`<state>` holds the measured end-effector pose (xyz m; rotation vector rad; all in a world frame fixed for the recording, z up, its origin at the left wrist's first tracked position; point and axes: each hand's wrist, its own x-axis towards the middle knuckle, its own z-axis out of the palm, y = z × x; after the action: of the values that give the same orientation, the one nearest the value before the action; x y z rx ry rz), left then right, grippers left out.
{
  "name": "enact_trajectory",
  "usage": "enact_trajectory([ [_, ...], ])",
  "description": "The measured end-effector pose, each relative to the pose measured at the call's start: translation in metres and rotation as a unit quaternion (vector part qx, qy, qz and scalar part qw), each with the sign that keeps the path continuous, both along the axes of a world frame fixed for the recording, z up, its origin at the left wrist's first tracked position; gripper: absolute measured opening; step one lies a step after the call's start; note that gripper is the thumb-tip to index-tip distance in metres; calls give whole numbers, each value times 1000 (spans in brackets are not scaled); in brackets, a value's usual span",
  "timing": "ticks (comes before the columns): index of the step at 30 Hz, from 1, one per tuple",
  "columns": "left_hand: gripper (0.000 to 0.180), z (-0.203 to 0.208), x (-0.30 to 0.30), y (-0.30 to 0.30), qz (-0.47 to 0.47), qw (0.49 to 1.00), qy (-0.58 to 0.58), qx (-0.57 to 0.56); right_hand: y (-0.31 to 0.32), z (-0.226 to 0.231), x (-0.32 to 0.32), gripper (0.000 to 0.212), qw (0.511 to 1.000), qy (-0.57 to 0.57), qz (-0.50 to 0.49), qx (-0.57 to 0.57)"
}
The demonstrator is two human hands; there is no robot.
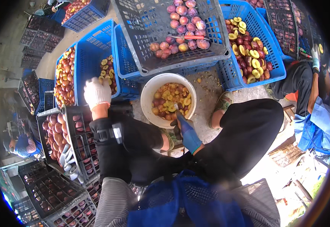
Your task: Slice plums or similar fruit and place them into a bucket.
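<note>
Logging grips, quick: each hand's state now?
Left hand: at a blue crate; open or closed can't be told.
Right hand: seems closed around a small tool, mostly hidden.

Place: fruit-prep workshop, partly open to daylight;
Stock: blk crates (134, 30) w/ whole plums (190, 26), many stacked; blue crates (276, 60) w/ halved plums (254, 53);
Bucket (146, 94): white, w/ cut fruit (167, 97);
Floor (68, 42): bare concrete, fruit bits (199, 80) nr bucket;
Co-workers (312, 87): one ea. side, amid crates

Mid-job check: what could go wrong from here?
The orange-handled tool lies loose on the plums; a careless reach might knock or catch it. The right hand is at the white bucket, close to the person's feet; a bump could possibly tip it.
</note>
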<state>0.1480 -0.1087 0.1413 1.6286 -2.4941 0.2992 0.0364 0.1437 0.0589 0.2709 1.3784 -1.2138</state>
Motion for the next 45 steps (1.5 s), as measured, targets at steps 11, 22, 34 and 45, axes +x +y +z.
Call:
enact_trajectory([
  [11,24,-164,-100,98,-215,868,-170,414,0,6,-40,47,983,23,-178,-32],
  [22,34,-174,-96,105,-24,708,229,668,-3,18,-46,46,986,16,-166,-15],
  [34,29,-60,-51,143,49,313,688,653,5,6,9,37,883,435,168,-50],
  [45,31,-60,-27,146,176,230,747,598,3,22,27,38,826,502,240,-88],
])
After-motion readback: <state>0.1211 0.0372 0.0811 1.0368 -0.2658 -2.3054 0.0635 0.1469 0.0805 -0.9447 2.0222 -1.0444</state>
